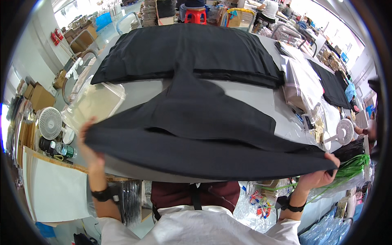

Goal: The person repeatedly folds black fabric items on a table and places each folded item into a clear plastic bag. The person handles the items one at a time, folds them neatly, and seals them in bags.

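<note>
A black garment [196,156] stretches across the front of the grey table [144,91], pulled wide between my two hands. My left hand [90,144] grips its left end, and my right hand [324,173] pinches the opposite corner. From its middle, a narrower part of the cloth runs away from me to a wide stack of folded black fabric [147,52] at the far side of the table. The cloth covers some of my fingers. Folds and a dark gap show along its middle.
Clear plastic bags [101,98] lie at the left, near a white fan [50,122] and a plastic bottle [65,150]. On the right are more plastic bags [301,82], another white fan [343,131] and green ties [355,167]. A red stool [195,16] and other people are beyond.
</note>
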A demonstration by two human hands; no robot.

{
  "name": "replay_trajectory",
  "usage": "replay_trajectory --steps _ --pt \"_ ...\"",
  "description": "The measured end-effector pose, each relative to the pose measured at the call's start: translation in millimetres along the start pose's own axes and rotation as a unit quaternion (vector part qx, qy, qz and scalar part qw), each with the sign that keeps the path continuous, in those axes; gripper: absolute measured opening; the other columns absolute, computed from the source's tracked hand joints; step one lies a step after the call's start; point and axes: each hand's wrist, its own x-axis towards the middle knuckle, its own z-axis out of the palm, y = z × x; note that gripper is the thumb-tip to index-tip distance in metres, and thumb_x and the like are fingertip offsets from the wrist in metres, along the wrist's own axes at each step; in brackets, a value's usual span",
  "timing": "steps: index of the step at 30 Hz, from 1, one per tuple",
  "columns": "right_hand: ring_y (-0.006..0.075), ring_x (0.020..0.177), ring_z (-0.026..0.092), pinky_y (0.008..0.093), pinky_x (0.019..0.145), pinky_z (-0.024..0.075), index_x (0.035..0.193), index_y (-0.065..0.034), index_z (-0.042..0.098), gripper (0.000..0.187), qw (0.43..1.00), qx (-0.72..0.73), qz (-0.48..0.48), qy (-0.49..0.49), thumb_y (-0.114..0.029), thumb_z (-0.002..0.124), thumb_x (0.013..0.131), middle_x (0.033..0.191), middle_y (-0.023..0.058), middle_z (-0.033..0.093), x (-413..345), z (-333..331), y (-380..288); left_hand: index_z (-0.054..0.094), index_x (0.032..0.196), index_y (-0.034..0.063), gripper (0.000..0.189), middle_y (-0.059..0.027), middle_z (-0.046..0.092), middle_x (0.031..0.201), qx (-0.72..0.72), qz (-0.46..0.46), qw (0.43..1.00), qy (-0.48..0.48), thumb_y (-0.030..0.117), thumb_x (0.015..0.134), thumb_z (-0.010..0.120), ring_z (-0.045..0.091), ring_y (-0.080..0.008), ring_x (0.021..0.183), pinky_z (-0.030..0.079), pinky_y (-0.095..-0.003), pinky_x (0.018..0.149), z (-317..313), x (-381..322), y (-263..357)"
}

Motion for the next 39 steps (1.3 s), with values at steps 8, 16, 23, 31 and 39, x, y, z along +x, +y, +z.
replay_trajectory --steps 8,16,23,31,39 --pt "0.0101 0.096 0.055 0.0268 0.088 0.0444 0.107 0.0068 0.073 0.038 0.932 0.063 0.27 -0.232 -0.03 0.079 0.1 0.106 0.0034 0.069 69 182 48 0.068 0.132 -0.0025 0.041 -0.0157 0.067 0.136 0.112 0.079 0.99 -0.018 0.005 0.105 0.038 0.062 -0.0285 0.131 0.052 -0.0429 0.112 84 102 63" --pt "0.0144 0.093 0.064 0.0297 0.084 0.0502 0.113 -0.0081 0.071 0.029 0.917 0.337 0.208 0.05 -0.035 0.074 0.103 0.103 0.0028 0.073 110 177 21 0.063 0.141 -0.0039 0.042 -0.0174 0.066 0.14 0.16 0.42 0.888 -0.1 0.012 0.11 0.04 0.064 -0.0246 0.128 0.048 -0.0383 0.117 91 84 158" --pt "0.0124 0.079 0.06 0.0268 0.07 0.0485 0.115 -0.0032 0.06 0.029 0.93 0.265 0.234 -0.102 -0.031 0.056 0.114 0.094 0.0056 0.064 -21 57 19 0.065 0.101 -0.0026 0.022 -0.0065 0.058 0.094 0.381 0.42 0.824 0.015 0.015 0.095 0.053 0.05 -0.0139 0.08 0.041 -0.026 0.076 -19 -33 105" --pt "0.0119 0.068 0.046 0.0323 0.062 0.0423 0.105 -0.0007 0.065 0.021 0.884 -0.116 0.287 -0.351 -0.022 0.065 0.109 0.071 0.011 0.052 -130 29 43 0.062 0.079 0.0012 0.026 -0.0042 0.061 0.076 0.387 0.061 0.919 -0.05 0.026 0.087 0.057 0.056 -0.013 0.073 0.043 -0.0272 0.067 -66 -117 19" --pt "0.0473 0.07 0.06 0.048 0.069 0.0483 0.103 0.0003 0.068 0.037 0.898 -0.152 0.213 -0.353 -0.036 0.063 0.108 0.076 0.0255 0.064 -115 174 130 0.073 0.107 -0.0048 0.029 -0.0101 0.071 0.089 0.442 -0.052 0.895 -0.011 0.013 0.098 0.053 0.065 -0.0207 0.085 0.051 -0.0316 0.084 -15 13 -84"
